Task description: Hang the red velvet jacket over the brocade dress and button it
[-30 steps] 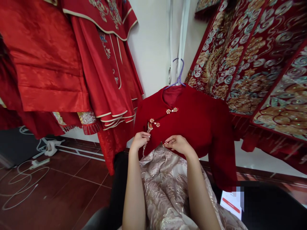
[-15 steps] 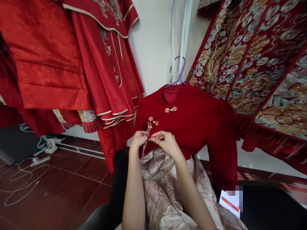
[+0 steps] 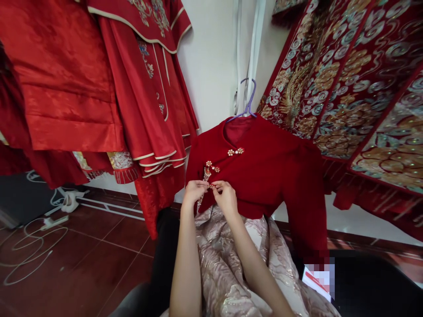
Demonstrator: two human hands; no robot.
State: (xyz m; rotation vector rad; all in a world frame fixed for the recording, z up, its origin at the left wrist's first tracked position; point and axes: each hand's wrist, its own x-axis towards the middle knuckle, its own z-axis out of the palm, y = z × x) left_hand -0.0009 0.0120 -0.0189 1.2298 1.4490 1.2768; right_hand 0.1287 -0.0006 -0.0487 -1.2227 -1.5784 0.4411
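A dark red velvet jacket (image 3: 261, 171) hangs on a purple hanger (image 3: 248, 105) above a pale shiny brocade skirt (image 3: 221, 268). At the jacket's lower front, my left hand (image 3: 194, 192) and my right hand (image 3: 226, 196) meet with fingertips pinched on a small beaded clasp (image 3: 211, 186), mostly covered by the fingers. Just above them sit a flower clasp (image 3: 212, 167) and a beaded tassel (image 3: 206, 175), whose strands pass behind my left fingers. Another pearl flower clasp (image 3: 235, 152) lies fastened near the collar.
Red garments (image 3: 145, 88) hang at the left, and a heavily embroidered garment (image 3: 350, 97) at the right. White cables (image 3: 29, 259) and a power strip (image 3: 54, 223) lie on the tiled floor (image 3: 109, 259). A phone with a lit screen (image 3: 317, 281) is at lower right.
My right hand has shifted slightly left and up, closer to my left hand. The two hands' fingertips are now nearer each other around the lower clasp.
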